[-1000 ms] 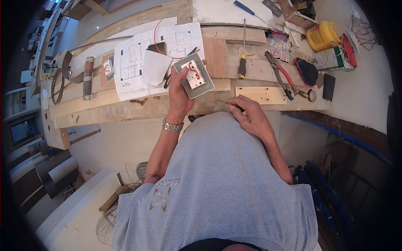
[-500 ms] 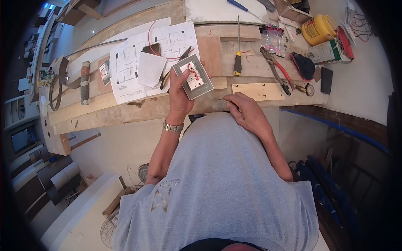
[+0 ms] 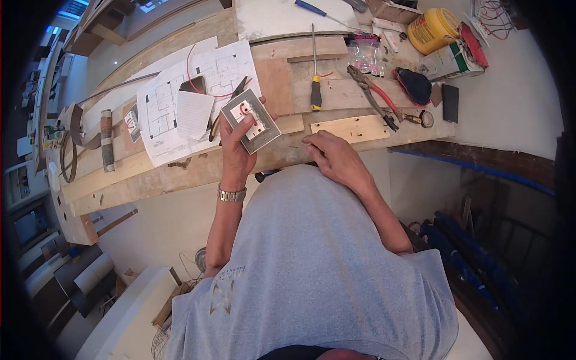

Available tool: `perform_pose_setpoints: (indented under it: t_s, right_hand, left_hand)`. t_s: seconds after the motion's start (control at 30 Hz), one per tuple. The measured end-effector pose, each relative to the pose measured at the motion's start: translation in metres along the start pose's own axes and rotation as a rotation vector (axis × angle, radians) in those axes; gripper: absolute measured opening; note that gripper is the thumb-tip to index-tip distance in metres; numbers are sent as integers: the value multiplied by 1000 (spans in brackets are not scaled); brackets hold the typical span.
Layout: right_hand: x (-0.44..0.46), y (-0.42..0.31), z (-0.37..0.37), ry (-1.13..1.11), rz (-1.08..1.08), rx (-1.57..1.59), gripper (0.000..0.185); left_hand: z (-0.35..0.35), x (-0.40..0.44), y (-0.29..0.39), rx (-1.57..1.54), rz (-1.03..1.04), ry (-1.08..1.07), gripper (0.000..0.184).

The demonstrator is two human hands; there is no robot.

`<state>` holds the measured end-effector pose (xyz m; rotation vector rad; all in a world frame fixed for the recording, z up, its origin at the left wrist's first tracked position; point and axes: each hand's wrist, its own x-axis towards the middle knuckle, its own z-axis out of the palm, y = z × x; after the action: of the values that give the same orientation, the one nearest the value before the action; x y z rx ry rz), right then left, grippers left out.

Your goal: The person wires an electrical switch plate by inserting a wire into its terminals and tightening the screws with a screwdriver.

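upper centre, my left fingers (image 3: 242, 130) clasp a socket plate (image 3: 258, 126); my right fingers (image 3: 320, 141) curl, any hold i can't tell.

Gap between screwdriver (image 3: 315, 94) and pliers (image 3: 383, 94), wooden strip (image 3: 349, 129) across near end

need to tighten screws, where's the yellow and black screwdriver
In the head view's upper middle, the screwdriver lies left of the red-handled pliers, beyond the right hand.
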<state>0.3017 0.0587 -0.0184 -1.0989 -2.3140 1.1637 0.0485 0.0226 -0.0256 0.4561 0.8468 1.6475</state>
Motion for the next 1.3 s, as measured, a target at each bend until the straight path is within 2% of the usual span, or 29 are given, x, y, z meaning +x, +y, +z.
perform_pose_setpoints:
  t_s: [0.17,0.23,0.37,0.43,0.6,0.77,0.97,1.1,1.17,1.2,1.27,1.3]
  right_hand:
    - [13,30,0,159,116,-2,26]
    - [27,38,-3,236,261,71,28]
    - [66,51,-1,310,225,70,33]
    - [86,65,7,380,169,-123,39]
    - [110,75,14,363,148,-288,47]
    - [113,80,6,260,216,-192,53]
    - [114,85,8,276,282,-141,61]
    - [114,96,5,266,297,-78,57]
    - [114,118,10,322,330,341,57]
    - [112,117,5,317,327,341,57]
    - [98,102,-13,317,287,976,59]
    - [87,97,-23,310,286,978,59]
  left_hand:
    - [-1,1,-5,41,12,31,61]
    - [-1,1,-7,84,-21,52,60]
    - [-1,-1,-12,78,-18,63,61]
    - [2,-2,-13,149,9,54,61]
    - [6,-5,-12,190,40,49,60]
    - [2,-8,-14,188,55,45,59]
    - [0,-9,-13,176,51,63,61]
    - [0,-10,-13,170,38,65,62]
    - [-4,-10,-16,88,29,86,65]
    - [-9,-11,-14,88,33,91,65]
    - [-20,-16,-8,-126,-84,6,60]
    - [-21,-17,-7,-125,-80,11,60]
